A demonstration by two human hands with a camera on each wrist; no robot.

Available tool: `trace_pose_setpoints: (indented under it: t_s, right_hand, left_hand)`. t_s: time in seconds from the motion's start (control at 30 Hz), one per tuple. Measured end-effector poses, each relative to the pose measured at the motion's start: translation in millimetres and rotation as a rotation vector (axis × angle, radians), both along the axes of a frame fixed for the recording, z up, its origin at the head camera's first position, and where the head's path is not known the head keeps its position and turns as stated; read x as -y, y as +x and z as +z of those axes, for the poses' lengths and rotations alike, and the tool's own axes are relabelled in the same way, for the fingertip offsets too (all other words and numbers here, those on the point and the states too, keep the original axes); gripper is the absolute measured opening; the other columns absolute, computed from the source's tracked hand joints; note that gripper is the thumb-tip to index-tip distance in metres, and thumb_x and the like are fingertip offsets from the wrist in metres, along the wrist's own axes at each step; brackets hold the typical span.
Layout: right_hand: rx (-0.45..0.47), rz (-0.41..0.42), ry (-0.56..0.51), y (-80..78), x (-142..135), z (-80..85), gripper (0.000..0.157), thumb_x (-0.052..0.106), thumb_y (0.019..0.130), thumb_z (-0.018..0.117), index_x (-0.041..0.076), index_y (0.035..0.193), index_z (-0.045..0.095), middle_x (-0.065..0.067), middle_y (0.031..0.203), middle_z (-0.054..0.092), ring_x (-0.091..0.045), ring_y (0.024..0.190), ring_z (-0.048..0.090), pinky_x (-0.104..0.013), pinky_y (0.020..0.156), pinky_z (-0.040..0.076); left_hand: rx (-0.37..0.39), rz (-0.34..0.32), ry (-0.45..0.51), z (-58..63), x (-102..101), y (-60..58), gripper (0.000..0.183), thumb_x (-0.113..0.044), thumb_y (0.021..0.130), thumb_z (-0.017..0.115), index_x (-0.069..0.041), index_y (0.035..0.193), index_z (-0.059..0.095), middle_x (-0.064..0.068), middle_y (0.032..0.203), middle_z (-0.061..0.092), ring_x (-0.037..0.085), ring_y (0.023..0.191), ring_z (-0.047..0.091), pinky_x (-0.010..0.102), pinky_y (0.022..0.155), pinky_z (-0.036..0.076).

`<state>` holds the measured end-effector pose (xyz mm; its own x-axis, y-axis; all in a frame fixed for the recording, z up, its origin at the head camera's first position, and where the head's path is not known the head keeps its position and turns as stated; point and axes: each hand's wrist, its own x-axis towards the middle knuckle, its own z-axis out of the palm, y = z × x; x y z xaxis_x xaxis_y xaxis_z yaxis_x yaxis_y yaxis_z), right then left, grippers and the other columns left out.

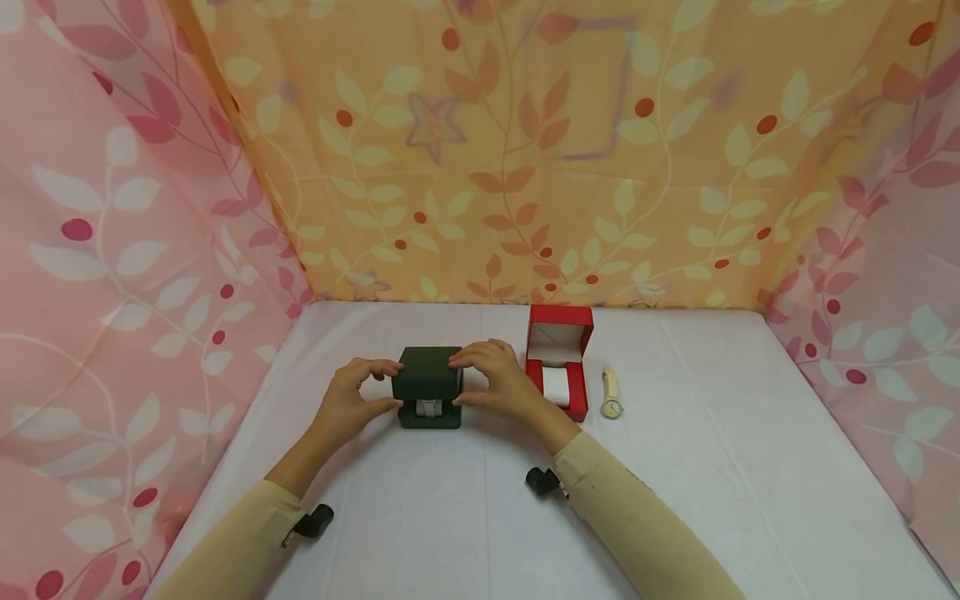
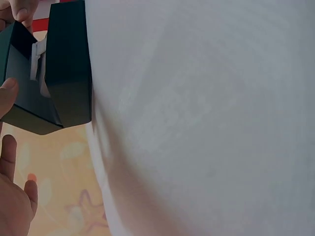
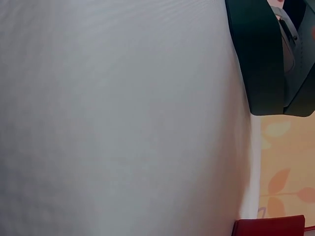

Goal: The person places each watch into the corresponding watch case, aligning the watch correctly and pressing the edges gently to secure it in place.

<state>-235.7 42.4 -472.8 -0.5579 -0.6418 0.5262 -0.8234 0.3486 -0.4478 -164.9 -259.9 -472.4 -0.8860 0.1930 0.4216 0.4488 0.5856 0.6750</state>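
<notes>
Between both hands stands a dark green watch box with its lid partly raised. A pale strap shows inside, wrapped in a loop; the lid hides most of it in the head view. On the lid's left side, my left hand holds the edge, thumb low and fingers at the top. My right hand grips the opposite side in the same way, thumb at the lid's lower edge. The box's base rests on the white-covered table.
To the right, behind my right wrist, a red watch box stands with its lid up and a white cushion inside. Beside it lies a watch with a cream strap. Patterned curtains enclose the table at the back and sides.
</notes>
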Motion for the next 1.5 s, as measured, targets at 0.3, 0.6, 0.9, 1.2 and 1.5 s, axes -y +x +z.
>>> trace_pose_setpoints:
  t_s: [0.3,0.6,0.9,1.2,1.5]
  right_hand:
    - [-0.048,0.017,0.024,-0.5,-0.4,-2.3,0.054,0.036,0.078,0.091,0.018,0.124,0.069,0.004,0.131,0.065,-0.014,0.128,0.055,-0.056,0.12,0.022]
    - [-0.057,0.011,0.059,-0.5,-0.1,-2.7,0.054,0.038,0.078,0.09,0.02,0.124,0.068,0.005,0.131,0.064,-0.014,0.129,0.054,-0.055,0.121,0.021]
    - [-0.013,-0.047,0.139,1.7,1.5,-4.9,0.064,0.044,0.079,0.088,0.023,0.133,0.063,0.004,0.142,0.057,-0.014,0.137,0.046,-0.056,0.121,0.019]
    - [0.111,-0.123,0.239,7.4,3.2,-5.0,0.084,0.049,0.077,0.088,0.025,0.148,0.052,0.0,0.157,0.044,-0.019,0.147,0.034,-0.056,0.121,0.02]
    - [0.146,-0.131,0.252,11.7,4.2,-3.8,0.089,0.046,0.074,0.091,0.023,0.15,0.05,-0.008,0.16,0.041,-0.025,0.148,0.034,-0.057,0.119,0.023]
  left_hand:
    - [-0.022,-0.024,-0.032,1.0,-1.0,0.8,0.056,-0.006,0.074,0.092,-0.022,0.121,0.066,-0.006,0.124,0.069,0.017,0.107,0.054,0.051,0.094,0.04]
    - [0.028,-0.037,-0.102,-1.3,4.2,-0.8,0.067,-0.014,0.078,0.091,-0.025,0.137,0.061,-0.005,0.142,0.061,0.02,0.128,0.048,0.056,0.106,0.026]
    - [0.034,-0.048,-0.12,1.2,4.7,-0.6,0.062,-0.018,0.078,0.091,-0.026,0.133,0.063,-0.004,0.141,0.061,0.021,0.129,0.047,0.057,0.105,0.025]
    - [0.062,-0.057,-0.119,0.9,2.4,1.7,0.06,-0.015,0.077,0.092,-0.025,0.128,0.062,-0.004,0.141,0.06,0.023,0.13,0.047,0.059,0.106,0.023]
    - [0.034,-0.072,-0.14,-5.5,3.2,2.1,0.062,-0.015,0.074,0.093,-0.024,0.127,0.062,-0.004,0.141,0.06,0.023,0.129,0.047,0.056,0.101,0.024]
